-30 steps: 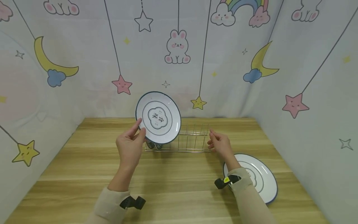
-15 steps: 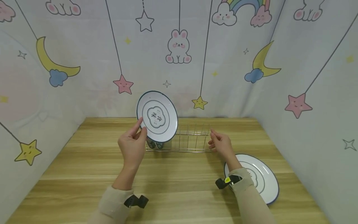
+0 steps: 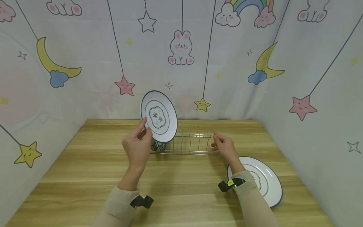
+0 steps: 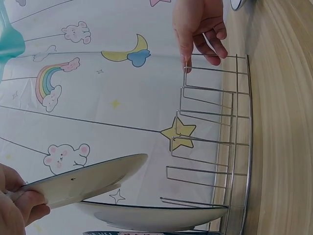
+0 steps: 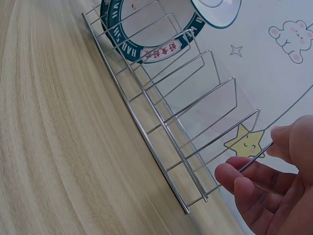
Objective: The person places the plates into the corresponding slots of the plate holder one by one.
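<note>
My left hand (image 3: pixel 136 148) pinches the near left rim of a white plate (image 3: pixel 169 118) with a dark blue edge, thumb in front. The plate is raised and tilted above the left end of a wire dish rack (image 5: pixel 129 100). In the left wrist view, another plate (image 4: pixel 156 215) stands in the rack just beyond it. A plate with a green lettered rim (image 5: pixel 115 36) also stands there, mostly hidden in the head view. My right hand (image 3: pixel 226 147) pinches the end wire at the rack's right end between thumb and fingers.
A second white blue-edged plate (image 3: pixel 272 184) lies on the wooden table (image 3: pixel 175 195) at the right, partly under my right forearm. Printed cloth walls (image 3: pixel 232 104) enclose the back and sides. Wire dividers line the rack's middle and right.
My left hand has moved slightly right, turning the plate so its face appears narrower. My right hand stays at the rack's end wire.
</note>
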Demonstrator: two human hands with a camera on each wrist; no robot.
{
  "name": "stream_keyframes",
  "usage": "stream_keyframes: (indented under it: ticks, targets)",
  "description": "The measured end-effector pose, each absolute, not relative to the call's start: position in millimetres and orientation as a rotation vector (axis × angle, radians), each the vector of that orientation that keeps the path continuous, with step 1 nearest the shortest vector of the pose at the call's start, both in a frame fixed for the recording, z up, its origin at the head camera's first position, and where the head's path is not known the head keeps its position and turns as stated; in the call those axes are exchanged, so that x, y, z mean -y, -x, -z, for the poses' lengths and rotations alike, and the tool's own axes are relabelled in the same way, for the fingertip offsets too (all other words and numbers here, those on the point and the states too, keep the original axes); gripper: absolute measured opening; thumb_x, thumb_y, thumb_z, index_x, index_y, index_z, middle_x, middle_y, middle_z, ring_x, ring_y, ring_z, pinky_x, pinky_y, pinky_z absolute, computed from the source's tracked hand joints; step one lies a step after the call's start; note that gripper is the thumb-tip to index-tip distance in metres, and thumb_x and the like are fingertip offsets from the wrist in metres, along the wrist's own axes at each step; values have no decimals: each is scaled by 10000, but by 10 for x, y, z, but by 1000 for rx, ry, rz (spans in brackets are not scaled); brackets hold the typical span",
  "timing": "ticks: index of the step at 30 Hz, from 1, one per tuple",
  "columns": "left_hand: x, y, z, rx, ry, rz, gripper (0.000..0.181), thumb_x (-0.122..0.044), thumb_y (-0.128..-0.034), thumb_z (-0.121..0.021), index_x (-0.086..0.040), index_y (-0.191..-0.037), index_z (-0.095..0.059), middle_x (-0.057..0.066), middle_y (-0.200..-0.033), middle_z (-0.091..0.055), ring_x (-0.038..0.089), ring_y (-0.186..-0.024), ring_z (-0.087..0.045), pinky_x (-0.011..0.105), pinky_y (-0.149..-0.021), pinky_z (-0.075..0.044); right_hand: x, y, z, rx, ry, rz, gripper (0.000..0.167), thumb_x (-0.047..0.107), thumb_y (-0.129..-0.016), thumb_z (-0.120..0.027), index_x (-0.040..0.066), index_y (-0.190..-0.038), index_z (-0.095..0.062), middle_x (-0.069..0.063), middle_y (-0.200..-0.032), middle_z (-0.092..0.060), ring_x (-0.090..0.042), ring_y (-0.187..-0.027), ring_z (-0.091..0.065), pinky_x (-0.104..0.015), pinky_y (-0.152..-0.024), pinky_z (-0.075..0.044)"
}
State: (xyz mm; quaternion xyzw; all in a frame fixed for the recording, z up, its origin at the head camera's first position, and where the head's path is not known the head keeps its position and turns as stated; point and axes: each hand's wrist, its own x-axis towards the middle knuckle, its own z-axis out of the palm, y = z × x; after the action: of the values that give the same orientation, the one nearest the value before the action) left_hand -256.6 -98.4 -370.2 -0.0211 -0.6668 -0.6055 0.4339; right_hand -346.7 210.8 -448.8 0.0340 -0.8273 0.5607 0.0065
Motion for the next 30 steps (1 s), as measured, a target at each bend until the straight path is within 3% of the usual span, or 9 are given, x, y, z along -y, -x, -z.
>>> stream_keyframes:
  ticks: [9, 17, 24, 26, 30]
  targets:
    - [929, 2626, 3685, 1699, 33, 1380, 309, 61, -853, -671, -6, -1153, -704, 90, -1163, -678, 283, -915, -717, 223, -709, -579, -2134, 3480, 4508, 2587, -110, -1756, 456, 354, -1052, -473, 145, -1457, -492, -175, -938, -690, -260, -784, -698, -425, -663, -604]
    - [916, 2663, 3676, 1730, -10, 1316, 301, 54, -844, -667, -17, -1131, -723, 113, -1132, -687, 264, -874, -725, 159, -695, -556, -2111, 3469, 4537, 2583, -101, -1771, 453, 351, -1050, -480, 161, -1461, -488, -164, -917, -694, -246, -767, -696, -431, -668, -604]
    - [907, 2712, 3618, 1802, -10, 1115, 306, 48, -835, -663, -24, -1124, -731, 148, -1097, -687, 214, -765, -730, 48, -575, -487, -2115, 3487, 4550, 2575, -84, -1786, 454, 341, -1047, -492, 147, -1458, -492, -159, -906, -696, -237, -753, -697, -433, -657, -604]
    - [905, 2729, 3596, 1814, -5, 1050, 303, 50, -836, -661, -18, -1123, -730, 155, -1092, -686, 212, -808, -731, 83, -585, -516, -2118, 3491, 4540, 2577, -84, -1781, 458, 345, -1047, -491, 137, -1455, -496, -158, -908, -696, -237, -757, -698, -436, -659, -604]
    - [886, 2759, 3545, 1800, 18, 971, 302, 64, -832, -657, -3, -1118, -727, 172, -1087, -682, 234, -936, -711, 277, -648, -602, -2125, 3500, 4516, 2580, -80, -1767, 462, 354, -1048, -486, 134, -1455, -497, -156, -916, -695, -232, -760, -697, -432, -664, -604]
